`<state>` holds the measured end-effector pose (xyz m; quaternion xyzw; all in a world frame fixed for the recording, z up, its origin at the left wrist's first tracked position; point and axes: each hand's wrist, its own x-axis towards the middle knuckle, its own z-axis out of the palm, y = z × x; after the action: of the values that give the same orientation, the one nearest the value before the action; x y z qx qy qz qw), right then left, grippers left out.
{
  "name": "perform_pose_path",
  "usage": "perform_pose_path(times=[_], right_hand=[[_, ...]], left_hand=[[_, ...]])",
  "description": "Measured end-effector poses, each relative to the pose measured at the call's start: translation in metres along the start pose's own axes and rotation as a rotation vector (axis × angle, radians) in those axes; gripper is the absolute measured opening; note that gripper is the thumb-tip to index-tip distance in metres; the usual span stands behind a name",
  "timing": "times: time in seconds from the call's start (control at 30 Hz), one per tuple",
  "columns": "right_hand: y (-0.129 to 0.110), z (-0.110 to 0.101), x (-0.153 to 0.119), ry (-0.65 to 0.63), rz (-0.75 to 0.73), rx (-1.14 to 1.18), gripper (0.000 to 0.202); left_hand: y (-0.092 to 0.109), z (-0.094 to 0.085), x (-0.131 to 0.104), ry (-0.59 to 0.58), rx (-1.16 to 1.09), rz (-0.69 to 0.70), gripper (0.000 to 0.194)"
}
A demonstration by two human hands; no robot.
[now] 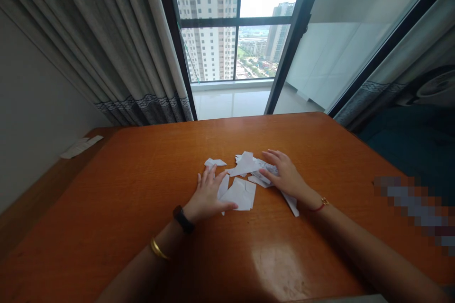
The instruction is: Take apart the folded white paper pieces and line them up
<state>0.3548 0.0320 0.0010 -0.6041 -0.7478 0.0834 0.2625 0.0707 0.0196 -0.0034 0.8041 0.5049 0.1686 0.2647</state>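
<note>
Torn pieces of white paper (pixel 245 163) lie loosely heaped near the middle of the wooden table. My left hand (pixel 209 194) is at the left of the heap with fingers spread, its thumb over a larger white piece (pixel 241 194). A small paper scrap (pixel 215 162) lies just beyond its fingertips. On the right side, my right hand (pixel 284 175) has its fingers apart over pieces that bear printed or drawn marks, partly hiding them. A narrow paper strip (pixel 291 203) sticks out below that wrist. Neither hand appears to grip anything.
The brown wooden table (pixel 159 246) extends all around the paper. A white sheet (pixel 81 147) rests on a ledge at the far left. Beyond the table stand a grey curtain (pixel 142 57) and a glazed door frame. A blurred-out patch (pixel 415 203) covers something at the right edge.
</note>
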Motion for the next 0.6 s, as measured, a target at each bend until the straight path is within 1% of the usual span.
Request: perform_pose_path(times=[0.03, 0.07, 0.1, 0.17, 0.23, 0.27, 0.3, 0.37, 0.4, 0.43, 0.47, 0.5, 0.53, 0.6], right_hand=[[-0.006, 0.007, -0.001, -0.05, -0.026, -0.059, 0.06], [-0.014, 0.014, -0.001, -0.103, -0.043, -0.097, 0.063], [-0.023, 0.021, 0.0, -0.158, -0.069, -0.11, 0.065], [-0.04, 0.03, 0.004, -0.285, -0.214, -0.043, 0.064], [-0.051, 0.028, 0.008, -0.357, -0.36, 0.066, 0.061], [-0.053, 0.023, 0.009, -0.345, -0.377, 0.096, 0.058], [-0.053, 0.017, 0.008, -0.299, -0.341, 0.097, 0.054], [-0.051, 0.006, -0.002, -0.174, -0.155, 0.024, 0.048], [-0.049, 0.003, -0.01, -0.136, -0.049, -0.021, 0.05], [-0.049, 0.004, -0.019, -0.127, 0.045, -0.058, 0.055], [-0.051, 0.007, -0.028, -0.141, 0.11, -0.08, 0.064], [-0.054, 0.012, -0.035, -0.169, 0.145, -0.085, 0.071], [-0.058, 0.019, -0.039, -0.193, 0.151, -0.077, 0.076], [-0.068, 0.033, -0.035, -0.234, 0.077, -0.005, 0.077]], left_hand=[[0.004, 0.006, -0.001, -0.04, 0.05, 0.019, 0.109], [0.009, 0.012, -0.001, -0.047, 0.077, 0.042, 0.118], [0.013, 0.017, -0.001, -0.031, 0.084, 0.071, 0.124], [0.018, 0.021, -0.002, 0.025, 0.066, 0.136, 0.131], [0.014, 0.013, -0.005, 0.031, 0.048, 0.198, 0.134], [0.009, 0.005, -0.007, 0.008, 0.055, 0.225, 0.132], [0.003, -0.005, -0.01, -0.031, 0.073, 0.247, 0.128], [-0.014, -0.028, -0.013, -0.106, 0.143, 0.264, 0.118], [-0.022, -0.037, -0.013, -0.138, 0.18, 0.261, 0.115], [-0.028, -0.043, -0.012, -0.164, 0.213, 0.257, 0.114], [-0.031, -0.044, -0.009, -0.182, 0.237, 0.256, 0.114], [-0.031, -0.04, -0.006, -0.192, 0.249, 0.257, 0.116], [-0.027, -0.031, -0.003, -0.193, 0.246, 0.257, 0.12], [-0.009, -0.005, 0.001, -0.153, 0.188, 0.228, 0.132]])
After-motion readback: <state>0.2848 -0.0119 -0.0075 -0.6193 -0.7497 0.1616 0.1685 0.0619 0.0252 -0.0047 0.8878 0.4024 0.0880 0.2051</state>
